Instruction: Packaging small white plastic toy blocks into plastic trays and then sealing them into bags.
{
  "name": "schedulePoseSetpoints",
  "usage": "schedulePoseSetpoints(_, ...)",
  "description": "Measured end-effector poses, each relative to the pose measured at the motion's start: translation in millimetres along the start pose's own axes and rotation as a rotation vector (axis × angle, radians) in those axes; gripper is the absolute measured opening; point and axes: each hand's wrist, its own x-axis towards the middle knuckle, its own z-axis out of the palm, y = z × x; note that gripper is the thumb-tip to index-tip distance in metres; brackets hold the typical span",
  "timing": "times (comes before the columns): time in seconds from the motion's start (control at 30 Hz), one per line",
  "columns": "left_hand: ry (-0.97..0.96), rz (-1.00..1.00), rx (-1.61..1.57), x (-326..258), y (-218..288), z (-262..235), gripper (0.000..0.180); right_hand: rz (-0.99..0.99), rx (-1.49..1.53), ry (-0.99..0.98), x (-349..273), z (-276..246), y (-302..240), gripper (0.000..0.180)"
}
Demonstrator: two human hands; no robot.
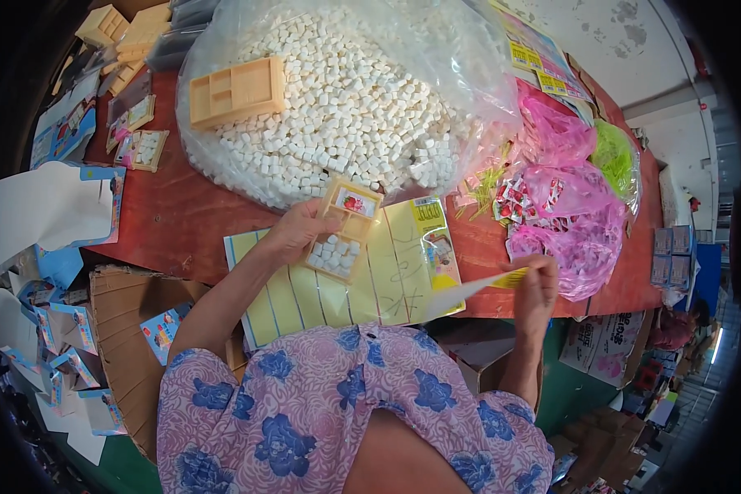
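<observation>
My left hand (295, 232) grips a small tan plastic tray (343, 232) above the yellow card stack. Its lower compartment holds several white candy cubes, and its upper compartment a small red-and-white packet. My right hand (537, 284) pinches one corner of a yellow printed card (469, 290), lifted off the stack of yellow cards (387, 276) that lies at the red table's near edge. Behind the tray a large clear plastic bag (337, 99) is full of white cubes, with an empty tan tray (237, 92) lying on top of them.
Pink bags (572, 222) and a green bag (616, 158) of small wrapped items lie on the red table (181, 218) at the right. Filled trays (140, 148) and stacked tan trays (136, 37) sit at the left. Blue-and-white cards and cardboard (128, 329) pile up below left.
</observation>
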Motion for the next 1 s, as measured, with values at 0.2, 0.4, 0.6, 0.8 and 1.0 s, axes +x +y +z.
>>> schedulePoseSetpoints(0.2, 0.1, 0.184, -0.114, -9, 22, 19, 0.026, -0.169, 0.408, 0.398, 25, -3, -50, 0.007)
schedulePoseSetpoints(0.4, 0.091, 0.351, -0.238, 12, 32, 35, 0.026, -0.07, 0.581, -0.027, 80, 77, -2, 0.009)
schedulePoseSetpoints(0.6, -0.07, 0.426, -0.492, 25, 14, 30, 0.035, 0.156, 0.633, -0.188, 87, 142, 23, 0.007)
schedulePoseSetpoints(0.8, 0.068, 0.363, -0.419, 24, 14, 32, 0.038, 0.15, 0.385, -0.118, 95, 140, 34, 0.011)
schedulePoseSetpoints(1.0, 0.084, 0.361, -0.431, 16, 19, 39, 0.029, 0.103, 0.205, -0.125, 97, 139, 43, 0.017)
